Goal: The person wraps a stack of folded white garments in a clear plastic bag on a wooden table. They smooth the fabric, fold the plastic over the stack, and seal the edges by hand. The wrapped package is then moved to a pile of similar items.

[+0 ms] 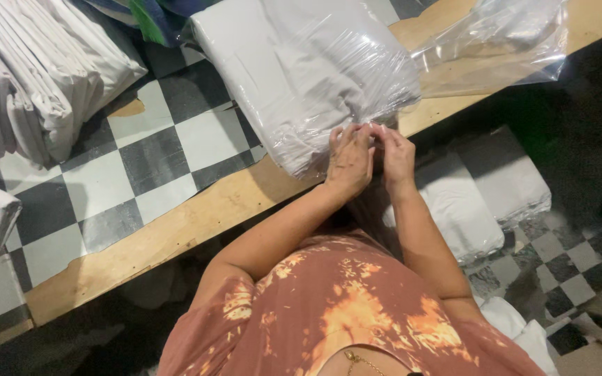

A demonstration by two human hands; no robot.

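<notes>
Head view, near to far. Left hand [349, 161] and right hand [396, 157] meet fingertip to fingertip at the near edge of the desk [175, 230], both pinching the open end of a clear plastic bag holding folded white cloth [301, 69]. The bagged cloth extends away from the hands across the checkered desk cover [141, 157]. Beyond the right hand lies an empty clear bag [503, 42]; far beyond the left hand, stacks of folded white cloth [36, 69].
</notes>
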